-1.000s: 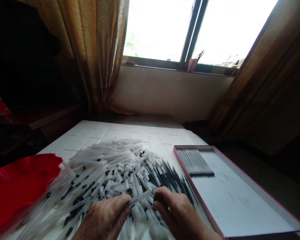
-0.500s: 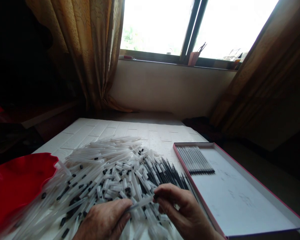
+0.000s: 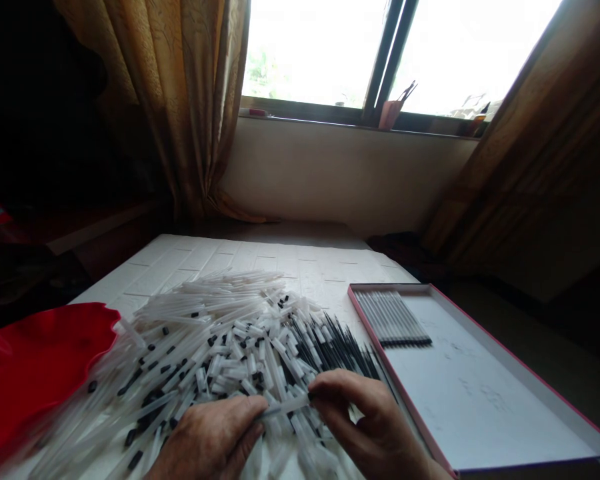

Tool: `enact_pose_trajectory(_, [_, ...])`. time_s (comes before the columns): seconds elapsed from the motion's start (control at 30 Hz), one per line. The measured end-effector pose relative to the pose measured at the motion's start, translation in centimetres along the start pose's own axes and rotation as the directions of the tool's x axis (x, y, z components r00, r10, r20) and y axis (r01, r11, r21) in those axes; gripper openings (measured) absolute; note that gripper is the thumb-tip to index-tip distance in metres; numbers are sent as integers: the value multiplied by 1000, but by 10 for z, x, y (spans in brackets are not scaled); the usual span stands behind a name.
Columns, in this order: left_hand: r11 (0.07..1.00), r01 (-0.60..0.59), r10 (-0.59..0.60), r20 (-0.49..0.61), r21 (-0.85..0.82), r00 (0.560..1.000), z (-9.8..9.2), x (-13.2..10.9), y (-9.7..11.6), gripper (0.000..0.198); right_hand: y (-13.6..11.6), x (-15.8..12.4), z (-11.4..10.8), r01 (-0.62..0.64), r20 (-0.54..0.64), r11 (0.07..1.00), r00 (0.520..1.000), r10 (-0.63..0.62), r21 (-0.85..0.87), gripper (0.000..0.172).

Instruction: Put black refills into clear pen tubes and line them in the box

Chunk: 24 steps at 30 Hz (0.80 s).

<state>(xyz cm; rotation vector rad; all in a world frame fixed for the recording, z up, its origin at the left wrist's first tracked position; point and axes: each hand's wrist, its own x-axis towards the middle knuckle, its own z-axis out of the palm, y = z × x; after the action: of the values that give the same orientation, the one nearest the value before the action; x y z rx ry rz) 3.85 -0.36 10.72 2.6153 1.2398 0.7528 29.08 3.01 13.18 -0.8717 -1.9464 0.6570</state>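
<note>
Little is changed since before: one clear pen tube (image 3: 286, 405) is pinched between left hand (image 3: 210, 440) and right hand (image 3: 365, 423) fingers, above the pile (image 3: 215, 340) on the tabletop (image 3: 260, 257).

The heap of tubes (image 3: 220, 340) looks like frosted, see-through plastic, kinda milky, with little matt black plastic bits (image 3: 153, 400) mixed in. The thin refills (image 3: 340, 347) are dark and a bit shiny. The red dish (image 3: 35, 360) is glossy plastic, smooth, catching the window light. The tabletop (image 3: 260, 260) is white with an embossed brick pattern, probably foam or vinyl sheet, hard to tell from here. The shallow box (image 3: 480, 393) seems matt white cardboard with a pink edge. The curtains (image 3: 180, 100) are textured golden cloth.
</note>
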Motion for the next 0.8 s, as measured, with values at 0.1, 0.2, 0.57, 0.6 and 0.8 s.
enact_pose_trajectory(0.1, [1000,-11,11,-24,-10,1000,0,-1,2,20,-1,1,0,-5,16,1000,1000,5,-14,11])
enact_pose_trajectory(0.2, [1000,-27,26,-84,-11,996,2,0,3,20,1,0,0,-5,11,1000,1000,5,-3,14])
enact_pose_trajectory(0.57, [999,-38,37,-44,-19,998,-2,2,3,20,3,1,-5,58,141,984,989,-34,-169,17])
enact_pose_trajectory(0.6, [999,-28,28,-28,-17,999,-2,1,4,20,3,2,-5,72,150,979,988,-43,-193,19])
enact_pose_trajectory(0.8, [997,-78,78,-171,11,982,14,-1,-1,25,3,1,-1,151,158,923,982,-100,-355,43])
